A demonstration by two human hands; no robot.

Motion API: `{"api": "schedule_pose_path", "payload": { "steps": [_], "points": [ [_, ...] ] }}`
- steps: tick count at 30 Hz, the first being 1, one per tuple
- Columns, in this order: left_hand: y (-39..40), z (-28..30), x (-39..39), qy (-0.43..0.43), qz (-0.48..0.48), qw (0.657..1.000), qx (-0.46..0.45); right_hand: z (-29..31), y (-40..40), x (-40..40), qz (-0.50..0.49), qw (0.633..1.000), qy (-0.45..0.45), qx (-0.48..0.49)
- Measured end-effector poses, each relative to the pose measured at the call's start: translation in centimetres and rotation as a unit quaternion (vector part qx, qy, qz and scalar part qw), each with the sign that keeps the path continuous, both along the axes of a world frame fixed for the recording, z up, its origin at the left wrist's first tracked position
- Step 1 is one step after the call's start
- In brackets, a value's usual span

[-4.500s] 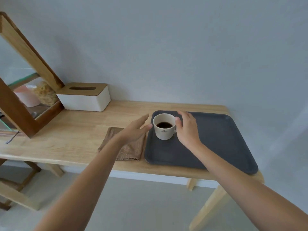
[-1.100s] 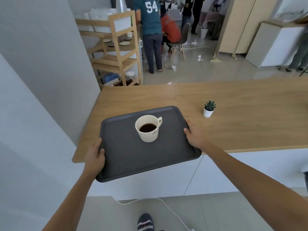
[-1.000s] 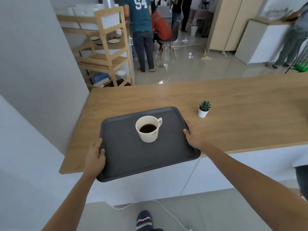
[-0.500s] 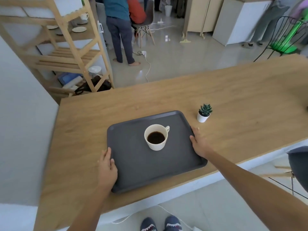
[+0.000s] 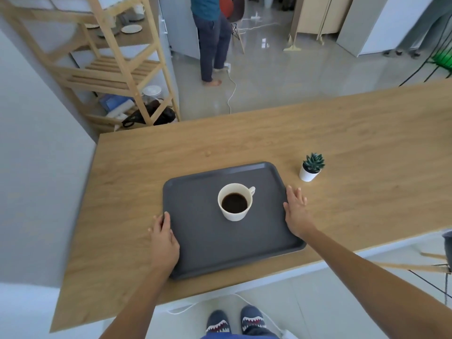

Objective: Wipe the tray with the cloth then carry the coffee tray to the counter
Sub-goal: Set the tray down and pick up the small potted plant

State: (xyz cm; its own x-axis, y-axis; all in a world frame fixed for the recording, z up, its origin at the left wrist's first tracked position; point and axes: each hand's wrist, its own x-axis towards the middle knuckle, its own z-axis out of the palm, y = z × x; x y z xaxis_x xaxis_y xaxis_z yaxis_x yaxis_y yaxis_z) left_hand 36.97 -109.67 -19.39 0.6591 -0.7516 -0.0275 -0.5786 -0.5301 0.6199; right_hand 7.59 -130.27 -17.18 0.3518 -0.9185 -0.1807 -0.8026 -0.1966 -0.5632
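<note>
The dark grey tray lies flat on the wooden counter, near its front edge. A white cup of black coffee stands upright a little behind the tray's middle, handle to the right. My left hand lies against the tray's left rim, thumb along the rim and fingers flat on the counter beside it. My right hand rests against the right rim with its fingers stretched out and slightly spread. Neither hand wraps the rim. The cloth is out of sight.
A small potted succulent stands on the counter just right of the tray's far corner. Beyond the counter are a wooden shelf unit and a standing person. A grey wall runs along the left. A white cable lies by my feet.
The tray came from the table, was carried to the counter and now lies on it. Since half a second ago my right fingers have straightened off the rim and my view has moved closer.
</note>
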Motion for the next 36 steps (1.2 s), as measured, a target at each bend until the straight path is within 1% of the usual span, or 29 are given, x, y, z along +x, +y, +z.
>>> {"api": "schedule_pose_path", "payload": {
  "steps": [2,4,5,6,7,9,12,15,19,25,31,32,34,35,36],
  "points": [
    [-0.1,0.0,-0.4,-0.038,0.006,0.999,0.031,-0.3,-0.1,0.0,-0.001,0.999,0.032,-0.011],
    [-0.5,0.5,-1.1,-0.08,-0.003,0.997,0.015,-0.5,0.1,0.4,-0.002,0.997,0.04,-0.067],
    [-0.8,1.2,-1.8,-0.079,-0.033,0.996,-0.012,-0.3,0.4,0.9,0.007,0.995,0.016,-0.1],
    [-1.2,2.0,-2.6,-0.054,-0.073,0.995,-0.038,0.1,0.7,1.6,0.021,0.992,-0.019,-0.12],
    [-1.7,2.8,-3.6,-0.007,-0.116,0.992,-0.054,0.7,1.0,2.4,0.039,0.99,-0.06,-0.12],
    [-2.8,3.8,-5.6,0.091,-0.172,0.979,-0.057,2.1,1.5,4.1,0.062,0.988,-0.13,-0.06],
    [-4.6,4.5,-7.7,0.181,-0.157,0.968,-0.074,3.3,1.4,6.1,0.032,0.977,-0.202,0.066],
    [-5.7,4.8,-8.4,0.197,-0.16,0.961,-0.107,3.4,1.4,6.7,-0.017,0.952,-0.268,0.146],
    [-6.1,5.4,-8.1,0.224,-0.162,0.957,-0.089,3.7,2.1,6.5,-0.059,0.93,-0.318,0.177],
    [-6.2,5.3,-6.5,0.238,-0.194,0.949,-0.074,3.0,3.1,6.4,-0.088,0.916,-0.339,0.195],
    [-6.2,5.7,-6.1,0.263,-0.169,0.948,-0.058,3.2,4.1,6.5,-0.099,0.916,-0.336,0.196],
    [-6.1,5.9,-6.1,0.265,-0.17,0.948,-0.056,3.4,4.2,6.4,-0.092,0.92,-0.329,0.19],
    [-5.9,5.9,-5.9,0.255,-0.181,0.949,-0.046,3.5,4.1,6.1,-0.064,0.951,-0.274,0.13],
    [-5.7,5.6,-5.6,0.226,-0.183,0.956,-0.035,3.4,4.0,5.7,-0.048,0.967,-0.235,0.086],
    [-5.3,5.3,-5.1,0.157,-0.175,0.972,-0.019,3.3,3.8,5.3,-0.039,0.978,-0.2,0.039]
  ]
}}
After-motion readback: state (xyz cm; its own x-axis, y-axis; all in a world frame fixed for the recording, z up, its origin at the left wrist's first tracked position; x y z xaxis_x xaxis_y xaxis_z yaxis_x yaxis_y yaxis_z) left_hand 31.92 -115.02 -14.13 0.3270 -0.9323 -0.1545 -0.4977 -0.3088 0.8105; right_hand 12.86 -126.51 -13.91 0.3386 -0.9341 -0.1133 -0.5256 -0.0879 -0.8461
